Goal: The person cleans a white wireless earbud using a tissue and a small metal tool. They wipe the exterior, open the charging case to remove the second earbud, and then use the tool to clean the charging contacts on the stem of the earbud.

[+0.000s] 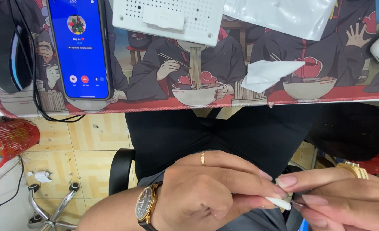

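My left hand (206,192), with a gold ring and a brown-strapped wristwatch (145,206), is low over my lap and pinches a small white stick-like piece (279,202) between thumb and fingers. My right hand (339,201), with a gold bracelet (353,169) at the wrist, meets it from the right. Its fingertips pinch a thin dark pin-like part (298,204) at the white piece's tip. What the white piece is cannot be told.
A desk mat (155,92) with a cartoon print lies ahead. On it are a phone (80,47) with a blue screen, a white perforated box (168,17), a white tissue (268,72) and a clear plastic bag (283,15). A red mesh basket (9,141) and a chair base (52,209) are at left.
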